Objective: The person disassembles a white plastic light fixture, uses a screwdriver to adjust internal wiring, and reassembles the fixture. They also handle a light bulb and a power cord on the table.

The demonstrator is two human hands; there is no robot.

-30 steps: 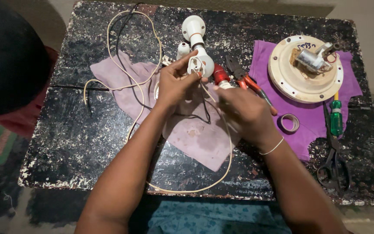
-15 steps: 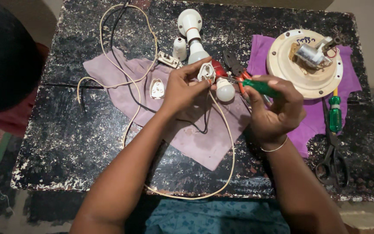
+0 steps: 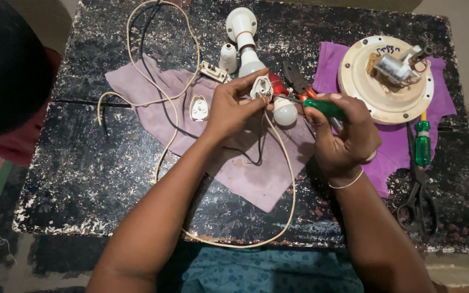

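White plug half (image 3: pixel 261 87) pinched in left hand (image 3: pixel 232 106) fingertips, above lilac cloth (image 3: pixel 245 173) on worn black table (image 3: pixel 82 179). Right hand (image 3: pixel 343 135) fist closed round green-handled screwdriver (image 3: pixel 324 108), tip twd plug. Cream cable (image 3: pixel 283 179) loops btwn arms.

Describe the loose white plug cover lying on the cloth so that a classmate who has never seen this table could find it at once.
Start at the black, chipped table and find the pale mauve cloth spread across its middle. The plug cover lies on it, just left of the left hand. Unlike the plug part pinched in that hand, it lies alone, flat and untouched.
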